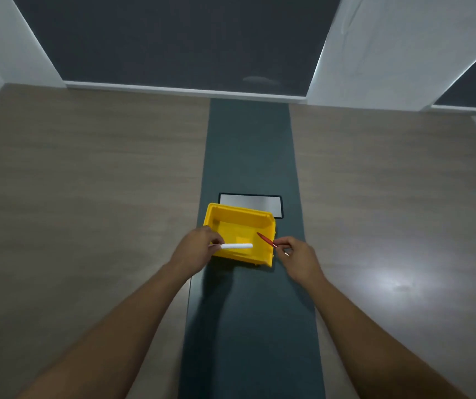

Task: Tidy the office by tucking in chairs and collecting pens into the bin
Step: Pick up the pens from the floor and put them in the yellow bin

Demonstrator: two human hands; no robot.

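Observation:
A yellow plastic bin (241,214) sits on the dark green strip in the middle of the table. My left hand (195,249) pinches a white pen (236,246) by one end, and the pen lies level over the bin's front edge. My right hand (300,257) holds a red pen (265,239) by its tail, its tip pointing down-left into the bin over the right wall. The inside of the bin shows no other pens. No chairs are in view.
A wood-grain table (87,182) spreads left and right of the green strip (249,326). A grey cable hatch with a black frame (262,201) lies just behind the bin. White partitions and dark panels stand beyond the table's far edge.

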